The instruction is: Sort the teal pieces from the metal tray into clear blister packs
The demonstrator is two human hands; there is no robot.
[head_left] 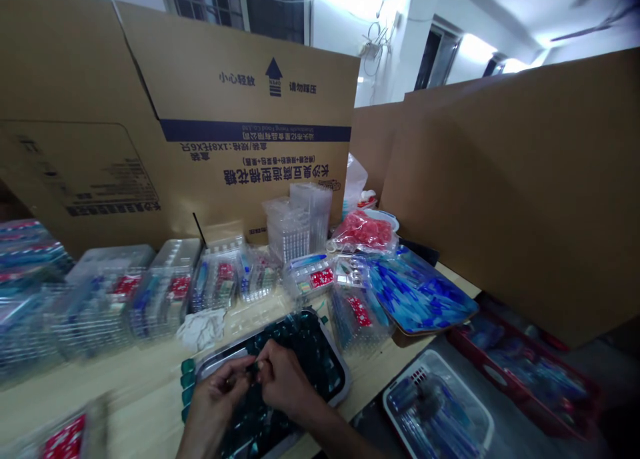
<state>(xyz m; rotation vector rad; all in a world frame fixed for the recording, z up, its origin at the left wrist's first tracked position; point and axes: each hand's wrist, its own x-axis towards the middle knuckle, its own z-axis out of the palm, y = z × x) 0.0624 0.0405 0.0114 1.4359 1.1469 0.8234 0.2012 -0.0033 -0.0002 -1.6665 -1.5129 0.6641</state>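
My left hand (215, 396) and my right hand (283, 379) meet over a black-lined metal tray, whose rim (240, 339) runs around a heap of small dark teal plastic pieces (300, 342). Between their fingertips the two hands pinch a small dark piece (253, 367), partly hidden by the fingers. Its exact shape is hard to make out. Several teal pieces (188, 382) stand in a row on the wooden table just left of the tray.
Clear plastic packs with red labels (165, 299) crowd the table behind the tray, beside a blue-filled bag (420, 292) and a red bag (363, 232). A white basket (435, 406) and a red crate (525, 379) sit lower right. Cardboard sheets (250, 112) stand behind.
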